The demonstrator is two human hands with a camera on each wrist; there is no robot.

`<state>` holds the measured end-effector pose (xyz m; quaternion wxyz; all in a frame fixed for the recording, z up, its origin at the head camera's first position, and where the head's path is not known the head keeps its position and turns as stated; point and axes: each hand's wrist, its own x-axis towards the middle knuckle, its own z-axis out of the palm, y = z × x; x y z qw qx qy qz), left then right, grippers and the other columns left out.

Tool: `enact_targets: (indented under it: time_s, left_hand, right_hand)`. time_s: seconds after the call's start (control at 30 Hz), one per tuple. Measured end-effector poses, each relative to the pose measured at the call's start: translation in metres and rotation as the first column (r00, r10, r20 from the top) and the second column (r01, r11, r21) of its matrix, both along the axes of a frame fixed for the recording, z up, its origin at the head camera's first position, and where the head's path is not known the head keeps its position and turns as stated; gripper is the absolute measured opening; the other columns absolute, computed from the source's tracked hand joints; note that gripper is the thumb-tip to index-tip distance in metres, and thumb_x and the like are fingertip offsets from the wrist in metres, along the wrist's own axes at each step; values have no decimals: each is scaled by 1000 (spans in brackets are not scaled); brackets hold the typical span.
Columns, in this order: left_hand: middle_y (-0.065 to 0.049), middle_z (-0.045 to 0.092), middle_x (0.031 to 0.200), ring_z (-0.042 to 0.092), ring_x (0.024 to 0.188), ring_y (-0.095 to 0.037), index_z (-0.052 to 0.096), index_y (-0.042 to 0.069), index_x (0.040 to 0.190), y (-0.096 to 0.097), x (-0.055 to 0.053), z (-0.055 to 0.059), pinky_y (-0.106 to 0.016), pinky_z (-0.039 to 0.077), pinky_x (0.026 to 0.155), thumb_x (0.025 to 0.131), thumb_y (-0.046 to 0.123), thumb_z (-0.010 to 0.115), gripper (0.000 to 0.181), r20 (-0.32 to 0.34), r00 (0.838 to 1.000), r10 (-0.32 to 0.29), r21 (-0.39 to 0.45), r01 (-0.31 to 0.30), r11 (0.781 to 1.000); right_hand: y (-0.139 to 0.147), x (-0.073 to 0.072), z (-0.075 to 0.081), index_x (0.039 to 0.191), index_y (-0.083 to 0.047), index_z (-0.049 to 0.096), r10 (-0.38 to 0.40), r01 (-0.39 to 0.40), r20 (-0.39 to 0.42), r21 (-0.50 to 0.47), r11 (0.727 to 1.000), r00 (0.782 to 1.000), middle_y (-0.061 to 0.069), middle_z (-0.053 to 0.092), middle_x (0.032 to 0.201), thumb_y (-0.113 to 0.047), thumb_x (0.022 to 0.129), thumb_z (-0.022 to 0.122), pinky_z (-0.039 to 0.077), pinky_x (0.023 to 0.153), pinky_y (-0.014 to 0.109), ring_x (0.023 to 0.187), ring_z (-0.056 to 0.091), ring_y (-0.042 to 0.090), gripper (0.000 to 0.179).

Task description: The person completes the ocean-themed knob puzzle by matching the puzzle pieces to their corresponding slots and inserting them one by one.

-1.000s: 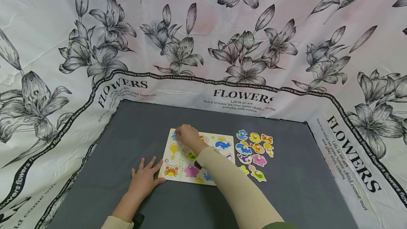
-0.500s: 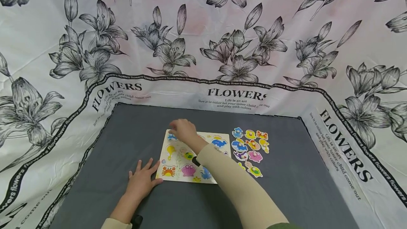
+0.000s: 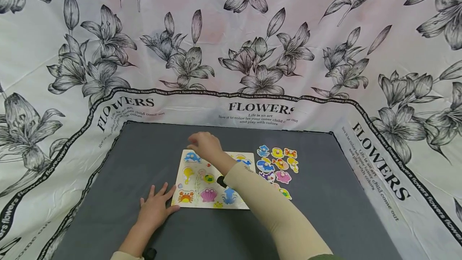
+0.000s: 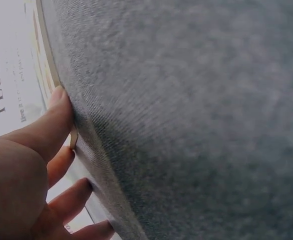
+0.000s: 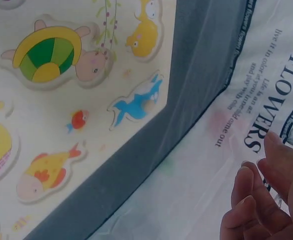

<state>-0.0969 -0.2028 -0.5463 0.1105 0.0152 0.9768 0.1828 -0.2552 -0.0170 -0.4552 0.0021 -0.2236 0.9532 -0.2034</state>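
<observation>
A cream puzzle board (image 3: 195,204) with sea-animal recesses lies on the grey table. My left hand (image 3: 153,211) rests at its left side, fingers spread on the cloth; in the left wrist view the thumb (image 4: 60,107) touches the board's edge. My right hand (image 3: 207,146) hovers over the far left part of the board, fingers loosely bent with nothing between them, as the right wrist view shows. Just below it, a blue sea-animal piece (image 5: 136,106) with a pale knob sits in the corner recess. Turtle (image 5: 46,55) and fish (image 5: 46,175) recesses show nearby.
Several loose knobbed pieces, among them a blue whale (image 3: 265,166) and a pink one (image 3: 283,177), lie right of the board. The right forearm covers part of the board. A flower-printed white cloth (image 3: 202,111) rises behind the table.
My right hand has let go of the blue piece and lifted away toward the far edge, uncovering it. The left hand keeps its place by the board; the whole view has shifted slightly.
</observation>
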Motion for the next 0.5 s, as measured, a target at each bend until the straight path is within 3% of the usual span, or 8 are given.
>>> enact_targets:
  time_s: [0.23,0.5]
  left_hand:
    - [-20,33,161,15,147,-59,47,21,153,-1,2,-1,-86,21,102,86,48,75,78,16,1000,-3,-9,3,1000]
    - [-20,32,162,14,147,-59,46,22,154,2,0,-1,-86,19,102,86,49,74,78,27,1000,-13,-8,14,1000]
  right_hand:
    - [10,1,8,123,-21,74,-12,12,18,-18,1000,1000,-6,74,116,-39,96,70,57,72,29,100,71,14,33]
    - [26,6,18,119,-21,76,-37,37,6,-38,999,999,-7,76,112,-38,95,71,58,73,29,97,71,12,30]
